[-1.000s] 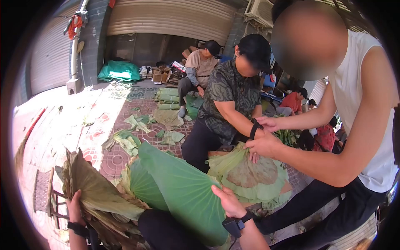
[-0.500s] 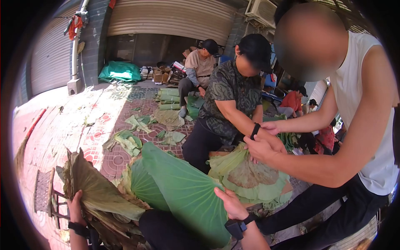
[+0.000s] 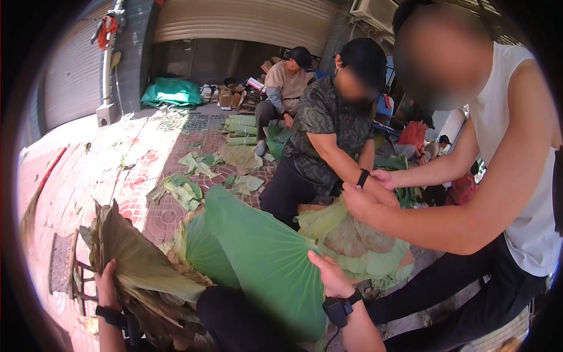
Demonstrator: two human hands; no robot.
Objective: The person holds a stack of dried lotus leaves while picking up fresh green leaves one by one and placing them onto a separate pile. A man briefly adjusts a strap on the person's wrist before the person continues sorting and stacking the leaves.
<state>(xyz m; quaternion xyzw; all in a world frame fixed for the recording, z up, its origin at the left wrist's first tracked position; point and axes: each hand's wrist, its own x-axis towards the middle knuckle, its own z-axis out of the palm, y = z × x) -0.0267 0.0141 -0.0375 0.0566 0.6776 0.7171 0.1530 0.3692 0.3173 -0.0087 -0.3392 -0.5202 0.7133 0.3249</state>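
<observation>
My left hand (image 3: 107, 287) is closed on the edge of a bundle of dry brown lotus leaves (image 3: 138, 255) at the lower left; its fingers are partly hidden behind them. With thumb on top, my right hand (image 3: 331, 277) pinches the right edge of a large green lotus leaf (image 3: 258, 252), spread over my dark-trousered lap. Another green leaf (image 3: 205, 249) lies just behind it, touching paler, yellowed leaves. Black bands circle both my wrists, and a small dark device sits at the right one.
A seated co-worker (image 3: 334, 123) has a pile of pale leaves (image 3: 358, 246) in front. Someone in a white sleeveless top (image 3: 510, 117) leans in from the right, hands at that co-worker's wristband (image 3: 363, 178). Leaves litter the paving; a broom (image 3: 44, 188) lies left, beside a low rack (image 3: 73, 270).
The view has shifted slightly. My right hand and the green leaf sit a little further right, and the leaf's top is slightly turned. Both hands keep their hold.
</observation>
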